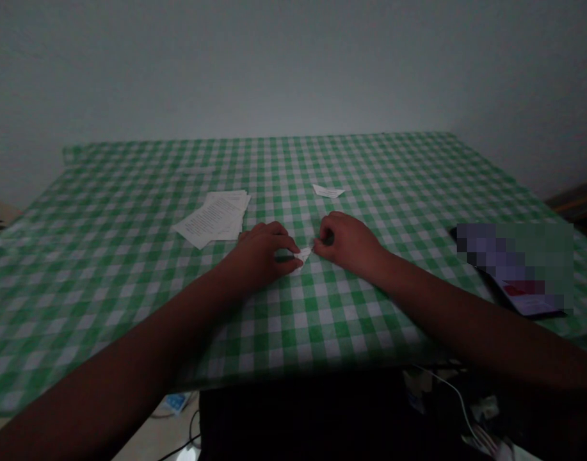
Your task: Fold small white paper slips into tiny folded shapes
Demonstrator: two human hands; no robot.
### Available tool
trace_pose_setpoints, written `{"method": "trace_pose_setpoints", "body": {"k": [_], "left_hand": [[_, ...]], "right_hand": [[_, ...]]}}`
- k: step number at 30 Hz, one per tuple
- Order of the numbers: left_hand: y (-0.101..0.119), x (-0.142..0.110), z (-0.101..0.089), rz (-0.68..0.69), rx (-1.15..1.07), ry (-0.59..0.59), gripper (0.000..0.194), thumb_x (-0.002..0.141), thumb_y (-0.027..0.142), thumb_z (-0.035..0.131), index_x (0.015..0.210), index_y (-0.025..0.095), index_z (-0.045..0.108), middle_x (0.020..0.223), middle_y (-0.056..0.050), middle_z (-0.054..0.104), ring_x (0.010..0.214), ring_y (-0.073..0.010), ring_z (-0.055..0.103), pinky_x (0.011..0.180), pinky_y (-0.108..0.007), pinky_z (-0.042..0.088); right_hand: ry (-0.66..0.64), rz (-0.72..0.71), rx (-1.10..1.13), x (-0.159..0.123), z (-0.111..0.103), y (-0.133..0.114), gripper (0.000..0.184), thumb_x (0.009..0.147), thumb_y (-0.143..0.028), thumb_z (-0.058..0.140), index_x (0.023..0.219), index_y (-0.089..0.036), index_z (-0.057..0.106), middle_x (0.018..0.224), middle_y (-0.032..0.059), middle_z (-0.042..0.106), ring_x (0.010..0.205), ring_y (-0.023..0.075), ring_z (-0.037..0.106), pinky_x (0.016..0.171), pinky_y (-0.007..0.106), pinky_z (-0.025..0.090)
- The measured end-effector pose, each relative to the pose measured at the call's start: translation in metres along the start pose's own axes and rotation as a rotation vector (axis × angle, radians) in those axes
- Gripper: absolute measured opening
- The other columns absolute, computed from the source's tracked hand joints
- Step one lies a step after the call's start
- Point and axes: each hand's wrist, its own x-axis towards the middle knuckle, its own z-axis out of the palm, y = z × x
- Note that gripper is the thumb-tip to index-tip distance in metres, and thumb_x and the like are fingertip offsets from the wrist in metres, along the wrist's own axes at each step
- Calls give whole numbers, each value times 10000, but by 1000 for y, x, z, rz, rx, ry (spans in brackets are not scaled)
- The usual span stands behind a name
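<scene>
A small folded piece of paper, white with faint print, lies low over the tablecloth between my hands. My left hand pinches its left side between thumb and fingers. At the paper's right corner, my right hand has its thumb and forefinger closed together on the tip; the other fingers are curled in. Beyond my right hand lies a folded paper boat shape with printed lines. Just past my left hand is a loose stack of printed paper sheets, the top one turned askew.
A green and white checked tablecloth covers the table. On the right, beside my right forearm, lies a dark-edged device with its screen lit and partly blurred out. A pale wall stands behind the table. Cables hang below the front edge.
</scene>
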Motion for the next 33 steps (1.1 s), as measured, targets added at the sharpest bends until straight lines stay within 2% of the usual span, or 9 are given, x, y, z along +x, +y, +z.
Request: {"method": "trace_pose_setpoints", "body": {"k": [4, 8, 12, 19, 24, 29, 33], "left_hand": [[-1, 0, 0, 8, -1, -4, 186, 799, 398, 728, 953, 294, 742, 1072, -30, 627, 1039, -248, 557, 936, -431, 427], [0, 0, -1, 8, 0, -13, 181, 806, 390, 720, 959, 296, 743, 1070, -30, 630, 1033, -244, 557, 931, -425, 425], [1, 0, -2, 0, 10, -13, 185, 808, 388, 715, 968, 299, 741, 1078, -28, 631, 1040, -244, 557, 924, -418, 421], [0, -1, 0, 7, 14, -1, 176, 801, 390, 727, 952, 302, 738, 1068, -21, 622, 1030, -239, 562, 927, -421, 419], [-1, 0, 0, 25, 7, 3, 181, 805, 392, 725, 961, 301, 738, 1053, -23, 625, 1021, -237, 562, 923, -419, 426], [-2, 0, 0, 25, 7, -8, 173, 817, 387, 718, 965, 300, 739, 1053, -24, 628, 1005, -229, 562, 926, -419, 428], [-1, -1, -1, 13, 12, -20, 179, 828, 392, 707, 974, 295, 743, 1077, -28, 627, 1033, -239, 553, 937, -419, 425]], "right_hand": [[18, 0, 32, 2, -3, 4, 148, 769, -235, 655, 716, -205, 520, 772, 13, 567, 726, 163, 534, 666, 300, 404], [8, -76, 89, -3, -5, 0, 157, 778, -255, 658, 749, -211, 510, 781, 5, 557, 732, 160, 534, 665, 292, 400], [-43, -147, 55, -6, -1, -6, 176, 778, -278, 669, 750, -215, 507, 779, 6, 564, 765, 170, 543, 684, 299, 397], [3, -52, -1, 0, 0, 0, 192, 794, -252, 647, 684, -206, 496, 734, 1, 539, 684, 150, 509, 634, 289, 362], [-4, -49, 42, -2, -2, 0, 174, 798, -272, 647, 712, -204, 512, 763, -2, 552, 711, 149, 520, 656, 288, 362], [-44, -125, 48, -6, 1, -5, 218, 791, -291, 663, 674, -202, 501, 726, -9, 538, 733, 153, 528, 671, 289, 354], [-21, -66, 21, -3, 1, -2, 240, 800, -270, 647, 632, -198, 492, 697, -11, 516, 672, 139, 497, 636, 284, 329]]}}
